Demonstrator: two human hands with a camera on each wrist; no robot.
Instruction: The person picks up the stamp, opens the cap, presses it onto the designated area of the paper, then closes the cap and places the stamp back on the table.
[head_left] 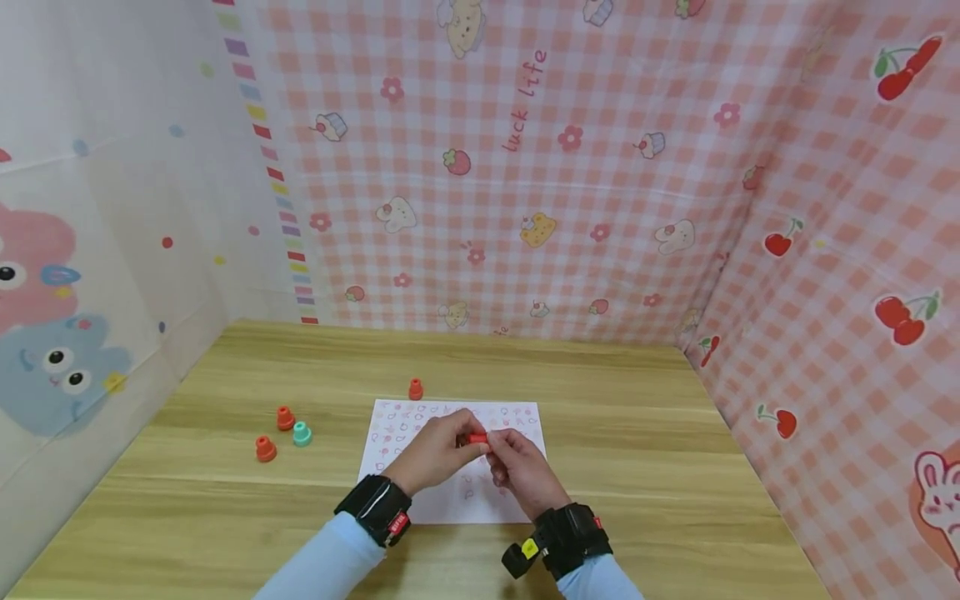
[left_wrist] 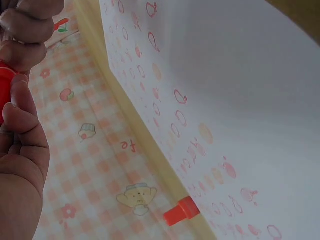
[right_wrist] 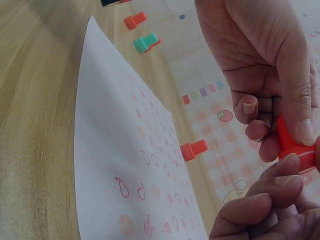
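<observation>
2 hands, left hand (head_left: 435, 454) and right hand (head_left: 521, 468), pinch 1 red stamp (head_left: 477, 438) over the stamped paper (head_left: 457, 492), lower centre.

A small red stamp (head_left: 478, 438) lies level, pinched over the stamped paper (head_left: 405, 425).

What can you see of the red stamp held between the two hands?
The red stamp is a small orange-red piece, plastic by its look, mostly hidden by fingers. It lies roughly level above the stamped paper sheet, clear of it. The left hand and the right hand pinch it from either end. The right wrist view shows a paler line across its body, possibly a seam; its printing face is hidden.
</observation>
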